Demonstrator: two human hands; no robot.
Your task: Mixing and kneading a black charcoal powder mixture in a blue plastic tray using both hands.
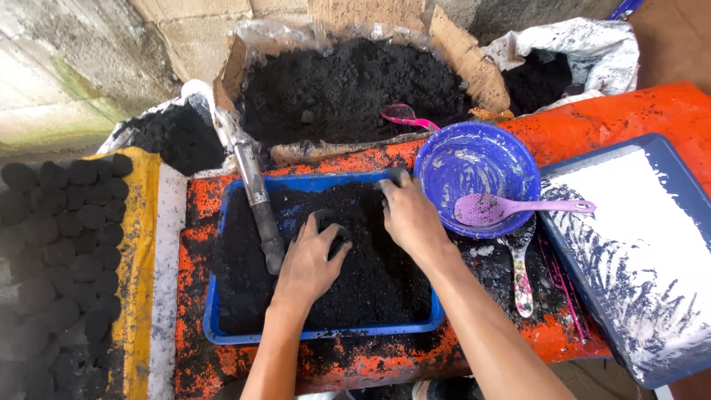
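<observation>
1. Head view: a person's two bare hands work a black, damp-looking powder heaped in a blue tray, which sits on an orange, soot-smeared table
2. The left hand lies palm down on the powder near the tray's middle, fingers spread and dug a little into the surface; it grips nothing that can be seen
3. The right hand presses at the tray's far edge, fingers curled down into the powder; whether they close on a lump cannot be told
4. A metal-handled tool leans into the tray's left side, its head buried in the powder, just beside the left hand
5. To the right, touching the tray's corner, stands a blue bowl streaked white, with a pink slotted spoon laid across it; a second patterned spoon lies on the table below
6. Further right rests a flat board smeared white; behind the tray a lined carton holds more powder and a pink scoop
7. At far left, rows of dark pressed lumps lie drying on a yellow sheet
8. Judged from this, the kneading would go best with both palms pushing evenly and drawing loose powder in from the rims, so that none spills over the low wall
</observation>
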